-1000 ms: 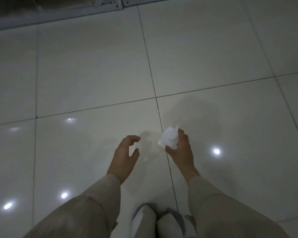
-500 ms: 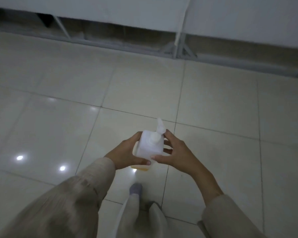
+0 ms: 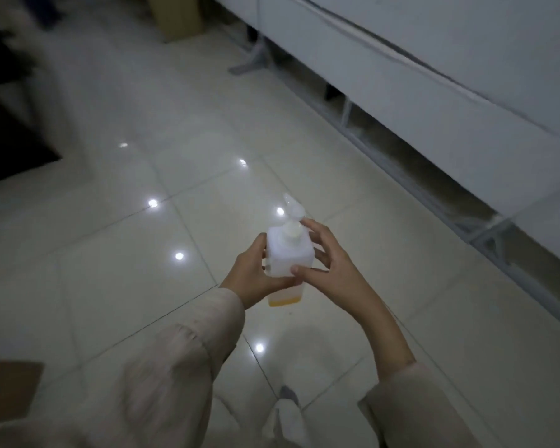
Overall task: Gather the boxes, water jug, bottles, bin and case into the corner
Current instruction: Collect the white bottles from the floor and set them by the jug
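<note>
Head view is showing you standing on a pale tiled floor [image 3: 117, 286], with a socked foot [image 3: 285, 415] showing at the bottom edge between your beige sleeves. Just beyond it you are holding a white pump bottle [image 3: 288, 253] upright in front of you, above the floor, a thin layer of yellow liquid sitting at its base. Your left hand [image 3: 253, 276] is wrapping round the bottle's left side, fingers closed on it, while your right hand [image 3: 330, 270] is steadying the other side with spread fingers, the thumb pressing on the front face and a fingertip touching near the pump head. A brown cardboard edge [image 3: 7, 383] is lying at the lower left. Farther off, a long white bench [image 3: 434, 76] on grey metal legs is running along the right, and a cardboard box [image 3: 178, 21] is standing on the floor at the far end, blurred.
</note>
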The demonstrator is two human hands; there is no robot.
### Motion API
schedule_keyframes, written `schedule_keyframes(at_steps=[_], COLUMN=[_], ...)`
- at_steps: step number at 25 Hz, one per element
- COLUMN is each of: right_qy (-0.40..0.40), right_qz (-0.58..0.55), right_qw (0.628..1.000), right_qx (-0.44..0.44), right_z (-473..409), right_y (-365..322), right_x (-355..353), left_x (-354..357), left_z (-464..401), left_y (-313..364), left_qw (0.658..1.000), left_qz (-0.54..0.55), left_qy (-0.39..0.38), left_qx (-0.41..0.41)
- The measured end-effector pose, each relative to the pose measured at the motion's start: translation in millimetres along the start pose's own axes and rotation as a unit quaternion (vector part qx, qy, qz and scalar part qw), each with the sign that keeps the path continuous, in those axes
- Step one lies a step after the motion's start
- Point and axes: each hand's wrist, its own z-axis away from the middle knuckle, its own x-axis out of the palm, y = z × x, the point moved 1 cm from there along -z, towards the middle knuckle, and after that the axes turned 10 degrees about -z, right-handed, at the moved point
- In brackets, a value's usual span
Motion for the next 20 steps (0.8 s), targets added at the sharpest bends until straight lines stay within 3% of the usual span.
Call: schedule_keyframes(at_steps=[3, 8, 14, 20], right_qy=[-0.119, -0.286, -0.416, -0.495], right_qz=[0.042, 0.102, 0.129, 0.157], right_qw=[0.992, 0.952, 0.899, 0.852], right_qx=[-0.011, -0.041, -0.041, -0.066], right_z=[-25, -36, 14, 63], right_y=[-35, -55, -39, -30], right_x=[87, 257, 468, 619], left_x=[-71, -166, -247, -303], left_z=[50, 153, 304, 417], left_y=[-33, -110, -204, -271], left_qw=[0.986, 0.924, 0.836, 0.773], left_qz=[0.055, 0.109, 0.161, 0.133], left_qy=[0.151, 0.333, 0.463, 0.530], left_qx=[-0.054, -0.153, -0.245, -0.324])
